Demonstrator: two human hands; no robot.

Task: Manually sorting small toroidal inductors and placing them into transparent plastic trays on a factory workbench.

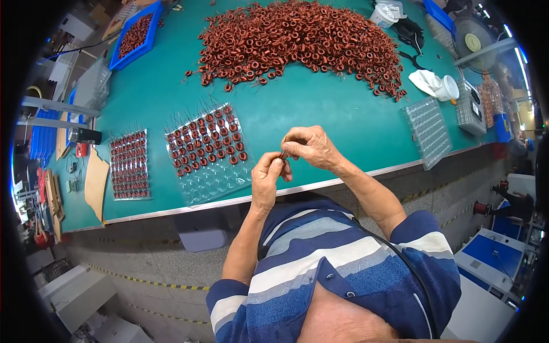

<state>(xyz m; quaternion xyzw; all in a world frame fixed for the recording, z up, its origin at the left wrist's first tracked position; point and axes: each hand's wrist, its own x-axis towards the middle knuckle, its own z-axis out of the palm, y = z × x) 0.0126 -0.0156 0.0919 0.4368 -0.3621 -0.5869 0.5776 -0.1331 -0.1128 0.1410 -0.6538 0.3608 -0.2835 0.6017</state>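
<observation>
Both hands meet just above the near edge of the green table [354,114]. My left hand [266,178] and my right hand [313,150] pinch a small ring coil [283,155] between their fingertips; the fingers cover most of it. Left of them lies a transparent blister tray [213,184], its far rows filled with red-brown ring coils whose wire leads stick up, its near pockets bare. Farther left a second blister tray [131,198] is filled with similar coils. Beyond the hands spreads a large heap of loose coils [303,40].
A blue bin [150,43] of coils stands at the far left. On the right are another transparent tray [428,132] overhanging the table edge, a white cup [448,89], a white tub [384,16], black pliers [410,57] and a fan [473,41].
</observation>
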